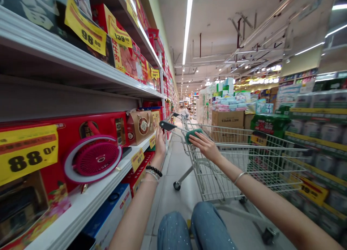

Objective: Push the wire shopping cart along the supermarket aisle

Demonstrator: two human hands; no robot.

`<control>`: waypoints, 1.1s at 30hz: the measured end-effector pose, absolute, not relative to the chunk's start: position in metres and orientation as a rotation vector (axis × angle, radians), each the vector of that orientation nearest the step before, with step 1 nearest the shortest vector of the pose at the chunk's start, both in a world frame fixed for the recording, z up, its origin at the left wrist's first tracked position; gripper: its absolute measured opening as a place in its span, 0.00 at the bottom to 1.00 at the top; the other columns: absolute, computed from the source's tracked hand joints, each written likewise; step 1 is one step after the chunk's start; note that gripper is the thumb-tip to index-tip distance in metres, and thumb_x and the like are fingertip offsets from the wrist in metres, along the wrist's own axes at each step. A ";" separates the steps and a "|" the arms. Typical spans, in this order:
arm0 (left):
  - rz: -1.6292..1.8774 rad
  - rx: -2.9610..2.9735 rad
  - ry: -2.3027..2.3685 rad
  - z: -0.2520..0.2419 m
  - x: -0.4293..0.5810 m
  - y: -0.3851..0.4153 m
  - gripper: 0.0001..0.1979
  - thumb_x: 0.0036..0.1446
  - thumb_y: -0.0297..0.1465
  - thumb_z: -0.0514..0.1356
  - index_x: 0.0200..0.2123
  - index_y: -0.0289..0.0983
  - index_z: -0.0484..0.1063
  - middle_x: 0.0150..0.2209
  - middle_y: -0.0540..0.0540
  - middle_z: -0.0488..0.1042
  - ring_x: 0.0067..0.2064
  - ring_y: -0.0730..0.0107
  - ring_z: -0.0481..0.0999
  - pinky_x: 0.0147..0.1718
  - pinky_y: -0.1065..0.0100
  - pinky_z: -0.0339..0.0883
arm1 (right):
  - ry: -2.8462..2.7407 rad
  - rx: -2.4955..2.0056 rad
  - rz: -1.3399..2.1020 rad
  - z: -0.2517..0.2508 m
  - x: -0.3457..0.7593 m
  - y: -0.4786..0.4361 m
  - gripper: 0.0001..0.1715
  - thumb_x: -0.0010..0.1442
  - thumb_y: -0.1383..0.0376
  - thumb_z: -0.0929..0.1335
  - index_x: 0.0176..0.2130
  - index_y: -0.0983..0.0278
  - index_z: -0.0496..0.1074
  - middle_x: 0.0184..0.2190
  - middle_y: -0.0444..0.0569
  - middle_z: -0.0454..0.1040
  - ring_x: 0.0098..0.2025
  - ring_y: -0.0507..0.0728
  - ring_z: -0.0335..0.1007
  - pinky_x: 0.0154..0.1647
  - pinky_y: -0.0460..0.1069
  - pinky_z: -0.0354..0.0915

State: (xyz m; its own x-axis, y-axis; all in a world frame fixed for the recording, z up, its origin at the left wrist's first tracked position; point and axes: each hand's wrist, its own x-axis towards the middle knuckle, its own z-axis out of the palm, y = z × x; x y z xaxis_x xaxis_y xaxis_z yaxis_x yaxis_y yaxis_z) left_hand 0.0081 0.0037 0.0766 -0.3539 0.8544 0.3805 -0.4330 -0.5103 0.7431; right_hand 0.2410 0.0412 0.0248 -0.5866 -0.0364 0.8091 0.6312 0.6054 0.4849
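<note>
Right hand (206, 147) curled over green cloth (193, 134) on shopping cart handle (168, 125), about 12 o'clock. Cloth looks soft, light; take it from the top. Left hand (160, 143) has fingers up by the handle end, grip unclear. Shelf edge (89, 197) close at 9 o'clock; aisle floor (168, 214) open ahead.

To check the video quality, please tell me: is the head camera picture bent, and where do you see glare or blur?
In the head view, the wide lens curves the white shelf edge strongly; the ceiling light strip is very bright, with glare along the shelf edge; the right hand looks fairly sharp; the far end of the aisle is small and soft.
</note>
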 end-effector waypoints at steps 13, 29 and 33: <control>1.866 1.060 0.675 0.043 0.056 0.029 0.03 0.54 0.28 0.63 0.33 0.35 0.77 0.40 0.44 0.81 0.51 0.65 0.76 0.56 0.64 0.63 | -1.898 -0.677 -0.865 -0.040 0.322 0.025 0.37 0.60 0.81 0.56 0.62 0.59 0.65 0.60 0.48 0.69 0.68 0.58 0.54 0.67 0.60 0.61; 2.047 1.066 0.697 0.038 0.028 0.067 0.24 0.36 0.48 0.72 0.30 0.35 0.76 0.29 0.50 0.77 0.33 0.72 0.75 0.39 0.68 0.67 | -1.821 -0.761 -0.691 -0.057 0.305 0.078 0.41 0.59 0.82 0.55 0.64 0.56 0.62 0.63 0.45 0.65 0.70 0.55 0.46 0.70 0.60 0.54; 2.055 1.052 0.695 0.039 0.022 0.065 0.26 0.34 0.48 0.73 0.31 0.34 0.76 0.31 0.48 0.78 0.34 0.72 0.75 0.39 0.68 0.66 | -1.828 -0.725 -0.655 -0.056 0.298 0.088 0.41 0.57 0.83 0.56 0.64 0.57 0.63 0.63 0.45 0.65 0.70 0.55 0.46 0.70 0.60 0.54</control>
